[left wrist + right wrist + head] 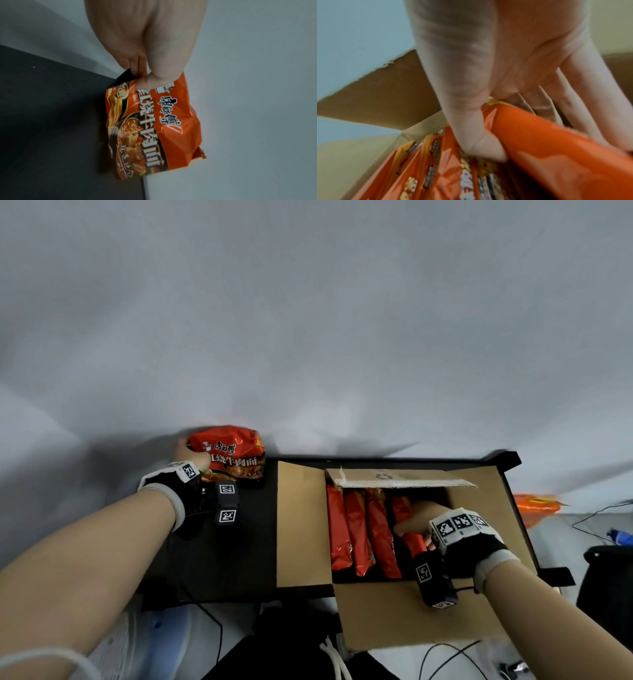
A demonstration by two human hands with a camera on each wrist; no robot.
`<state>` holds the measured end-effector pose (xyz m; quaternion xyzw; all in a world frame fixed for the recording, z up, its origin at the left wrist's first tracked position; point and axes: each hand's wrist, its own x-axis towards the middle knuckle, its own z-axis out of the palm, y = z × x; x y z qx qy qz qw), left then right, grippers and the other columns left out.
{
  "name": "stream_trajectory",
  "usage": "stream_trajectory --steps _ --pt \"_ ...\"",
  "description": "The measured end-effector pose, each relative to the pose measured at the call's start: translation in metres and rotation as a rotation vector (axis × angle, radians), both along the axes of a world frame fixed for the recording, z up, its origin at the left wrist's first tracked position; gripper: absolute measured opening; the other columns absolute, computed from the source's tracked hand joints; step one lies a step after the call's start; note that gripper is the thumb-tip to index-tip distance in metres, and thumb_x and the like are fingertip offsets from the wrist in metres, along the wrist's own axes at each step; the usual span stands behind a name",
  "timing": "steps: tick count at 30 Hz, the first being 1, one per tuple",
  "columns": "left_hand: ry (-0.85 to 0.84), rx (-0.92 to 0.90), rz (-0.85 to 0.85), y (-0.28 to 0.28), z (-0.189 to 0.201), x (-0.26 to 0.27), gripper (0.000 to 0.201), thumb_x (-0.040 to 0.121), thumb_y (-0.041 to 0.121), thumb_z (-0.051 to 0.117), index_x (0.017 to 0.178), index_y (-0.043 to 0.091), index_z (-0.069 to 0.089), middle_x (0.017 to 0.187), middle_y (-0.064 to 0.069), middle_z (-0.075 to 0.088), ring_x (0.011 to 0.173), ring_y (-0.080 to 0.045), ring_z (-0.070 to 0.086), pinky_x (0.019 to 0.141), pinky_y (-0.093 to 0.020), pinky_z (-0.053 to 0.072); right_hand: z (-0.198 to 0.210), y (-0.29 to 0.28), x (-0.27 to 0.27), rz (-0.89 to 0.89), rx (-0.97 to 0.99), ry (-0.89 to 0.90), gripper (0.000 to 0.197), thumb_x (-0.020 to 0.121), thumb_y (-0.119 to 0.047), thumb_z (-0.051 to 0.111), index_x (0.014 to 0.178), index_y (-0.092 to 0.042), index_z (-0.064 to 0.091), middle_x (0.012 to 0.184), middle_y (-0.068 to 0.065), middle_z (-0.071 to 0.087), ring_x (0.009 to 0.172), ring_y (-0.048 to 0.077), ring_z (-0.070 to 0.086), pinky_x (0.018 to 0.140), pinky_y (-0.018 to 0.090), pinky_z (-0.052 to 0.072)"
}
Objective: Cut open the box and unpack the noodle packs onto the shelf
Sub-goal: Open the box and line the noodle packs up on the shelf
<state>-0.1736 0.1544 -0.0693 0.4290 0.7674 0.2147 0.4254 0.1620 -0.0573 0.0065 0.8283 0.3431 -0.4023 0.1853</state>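
Note:
An open cardboard box (301,525) stands on a black shelf top (239,542) with several red noodle packs (356,535) upright inside. My left hand (191,455) grips the left end of one red noodle pack (229,453) standing against the grey wall at the shelf's back left corner; the left wrist view shows the thumb and fingers (137,67) pinching this pack (154,128). My right hand (414,522) reaches into the box and grips the rightmost pack (407,529); in the right wrist view the thumb (479,142) presses on that orange-red pack (547,148).
The box's flaps (404,477) are folded outward on every side; the near flap (404,611) hangs over the shelf's front edge. A grey wall (308,320) rises behind the shelf. Cables (445,659), an orange bag (537,505) and a dark object (606,577) lie on the floor at right.

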Motion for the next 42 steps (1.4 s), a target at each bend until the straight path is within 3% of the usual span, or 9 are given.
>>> stream_trajectory --steps 3,7,11,16,20,24,29,36,42 --pt "-0.007 0.021 0.027 0.0 -0.004 -0.008 0.054 0.075 0.001 0.053 0.129 0.007 0.05 0.125 -0.021 0.061 0.11 -0.038 0.06 0.096 -0.048 0.05 0.006 -0.004 -0.002 0.113 0.044 -0.095 0.032 0.072 -0.034 0.067 0.097 -0.016 0.058 0.096 0.005 0.06 0.087 0.021 0.059 0.066 0.025 0.047" --pt "0.023 0.245 0.221 -0.008 0.021 -0.006 0.044 0.079 -0.001 0.049 0.123 0.005 0.053 0.127 -0.019 0.057 0.115 -0.032 0.057 0.101 -0.039 0.046 0.01 -0.014 0.0 0.221 0.185 -0.196 0.032 0.08 -0.026 0.059 0.107 -0.009 0.063 0.109 0.011 0.068 0.102 0.027 0.065 0.076 0.028 0.049" --pt "-0.136 0.555 0.176 -0.03 0.083 0.024 0.033 0.083 -0.009 0.04 0.101 0.014 0.057 0.099 -0.005 0.057 0.089 -0.017 0.057 0.076 -0.018 0.049 0.04 -0.017 0.015 0.323 0.179 -0.203 0.031 0.074 -0.031 0.065 0.097 -0.01 0.067 0.103 0.009 0.07 0.094 0.025 0.066 0.073 0.028 0.05" --pt "-0.507 0.464 -0.357 -0.066 0.162 0.086 0.036 0.088 -0.01 0.038 0.079 0.018 0.059 0.073 -0.003 0.063 0.055 -0.006 0.064 0.06 -0.016 0.052 0.118 -0.021 0.045 0.345 0.337 0.069 0.025 0.073 -0.031 0.072 0.095 -0.019 0.07 0.089 -0.001 0.072 0.079 0.012 0.067 0.07 0.027 0.053" --pt "-0.599 0.228 -0.846 -0.102 0.199 0.137 0.016 0.095 0.011 0.05 0.1 0.016 0.064 0.096 -0.006 0.072 0.082 -0.012 0.072 0.081 -0.022 0.055 0.171 -0.024 0.047 0.22 0.617 0.412 0.021 0.08 -0.024 0.07 0.1 -0.028 0.066 0.094 -0.008 0.073 0.08 0.006 0.071 0.068 0.017 0.054" --pt "-0.433 0.174 -1.134 -0.123 0.217 0.167 0.03 0.086 0.026 0.064 0.115 0.026 0.057 0.106 0.014 0.066 0.092 0.007 0.064 0.082 -0.007 0.052 0.186 -0.009 0.04 0.177 0.825 0.507 0.02 0.082 -0.023 0.068 0.101 -0.027 0.066 0.092 -0.009 0.072 0.082 0.001 0.07 0.068 0.017 0.056" --pt "-0.41 0.259 -0.989 -0.113 0.232 0.162 0.054 0.08 0.016 0.072 0.129 0.016 0.05 0.111 0.007 0.065 0.097 -0.002 0.064 0.081 -0.015 0.054 0.185 0.01 0.024 0.178 1.058 0.482 0.028 0.081 -0.027 0.07 0.107 -0.019 0.063 0.091 -0.007 0.068 0.073 -0.001 0.067 0.061 0.01 0.053" --pt "-0.463 0.363 -0.647 -0.088 0.216 0.132 0.056 0.079 0.002 0.07 0.129 0.012 0.049 0.114 -0.004 0.064 0.108 -0.02 0.061 0.096 -0.034 0.049 0.165 0.043 0.012 0.139 1.17 0.442 0.034 0.083 -0.013 0.067 0.115 -0.016 0.058 0.11 0.004 0.063 0.09 0.025 0.064 0.078 0.04 0.057" --pt "-0.095 0.396 -0.692 -0.064 0.198 0.119 0.047 0.074 0.009 0.076 0.116 0.009 0.056 0.111 -0.004 0.06 0.099 -0.018 0.056 0.086 -0.029 0.042 0.136 0.082 -0.015 0.16 1.171 0.252 0.028 0.08 -0.017 0.067 0.107 -0.018 0.065 0.109 0.005 0.068 0.094 0.028 0.066 0.085 0.047 0.054"
